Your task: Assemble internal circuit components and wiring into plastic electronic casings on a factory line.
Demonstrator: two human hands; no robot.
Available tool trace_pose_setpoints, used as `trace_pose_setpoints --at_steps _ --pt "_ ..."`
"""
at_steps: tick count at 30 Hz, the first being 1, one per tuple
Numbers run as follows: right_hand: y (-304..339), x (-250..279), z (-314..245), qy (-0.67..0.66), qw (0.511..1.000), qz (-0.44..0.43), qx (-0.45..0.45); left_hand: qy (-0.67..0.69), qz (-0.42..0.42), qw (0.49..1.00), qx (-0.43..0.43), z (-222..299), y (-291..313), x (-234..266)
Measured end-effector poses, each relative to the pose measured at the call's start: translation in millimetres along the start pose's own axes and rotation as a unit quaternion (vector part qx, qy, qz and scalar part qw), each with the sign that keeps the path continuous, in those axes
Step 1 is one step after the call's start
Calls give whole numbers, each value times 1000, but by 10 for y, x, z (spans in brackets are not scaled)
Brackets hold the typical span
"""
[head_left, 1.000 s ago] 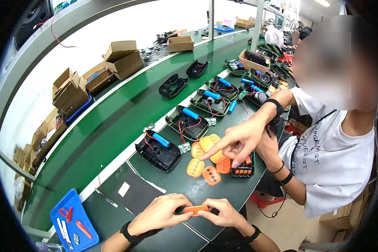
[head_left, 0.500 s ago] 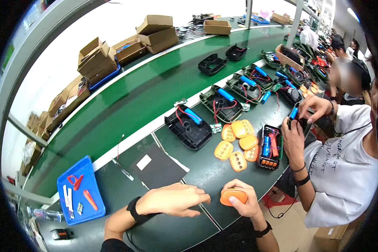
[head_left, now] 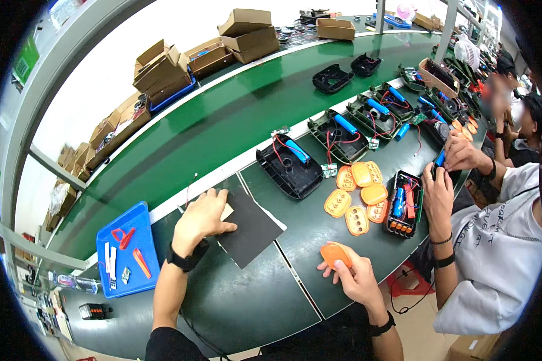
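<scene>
My left hand (head_left: 200, 218) reaches over the left side of a black mat (head_left: 250, 231), palm down with its fingers apart. A small white card (head_left: 226, 212) on the mat shows between its thumb and fingers; whether the hand touches it, I cannot tell. My right hand (head_left: 360, 281) grips a rounded orange plastic cover (head_left: 335, 255) between thumb and fingers, above the table's near side. Several similar orange covers (head_left: 356, 220), some with holes, lie in a cluster beyond it. The pen seen earlier is mostly hidden by my left hand.
A blue tray (head_left: 127, 289) with red straps and white strips is at left. Black and green housings with blue cells and wires, such as a black housing (head_left: 289, 171), line the table's far edge. At right, a co-worker's hands (head_left: 442, 180) hold a blue cell near an opened device (head_left: 403, 204).
My left hand has moved left and away from me, from the table's near side onto the mat by the white card. The right hand still holds the orange cover, tilted differently.
</scene>
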State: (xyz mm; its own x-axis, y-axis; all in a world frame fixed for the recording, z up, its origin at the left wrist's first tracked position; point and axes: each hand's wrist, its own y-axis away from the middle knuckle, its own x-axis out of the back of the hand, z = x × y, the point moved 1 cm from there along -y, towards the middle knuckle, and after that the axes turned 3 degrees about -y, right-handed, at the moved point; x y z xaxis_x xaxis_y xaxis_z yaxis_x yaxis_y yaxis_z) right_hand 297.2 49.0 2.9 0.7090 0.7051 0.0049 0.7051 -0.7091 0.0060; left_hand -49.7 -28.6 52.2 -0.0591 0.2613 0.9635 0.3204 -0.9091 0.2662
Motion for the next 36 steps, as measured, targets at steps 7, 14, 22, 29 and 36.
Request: trace_pose_setpoints --at_steps 7,14,22,29,36 --pt "-44 -64 -1 -9 1000 23 7 216 -23 966 -137 57 88 -25" --pt "-117 -36 37 366 914 14 173 435 4 888 -146 813 351 408" --pt "7 47 -227 202 922 156 290 372 116 890 -237 989 733 626" --pt "99 -7 -391 -253 961 -49 -99 392 165 849 -314 1265 650 300" --pt "303 44 -314 -218 962 -125 -106 309 165 806 -477 1336 601 92"
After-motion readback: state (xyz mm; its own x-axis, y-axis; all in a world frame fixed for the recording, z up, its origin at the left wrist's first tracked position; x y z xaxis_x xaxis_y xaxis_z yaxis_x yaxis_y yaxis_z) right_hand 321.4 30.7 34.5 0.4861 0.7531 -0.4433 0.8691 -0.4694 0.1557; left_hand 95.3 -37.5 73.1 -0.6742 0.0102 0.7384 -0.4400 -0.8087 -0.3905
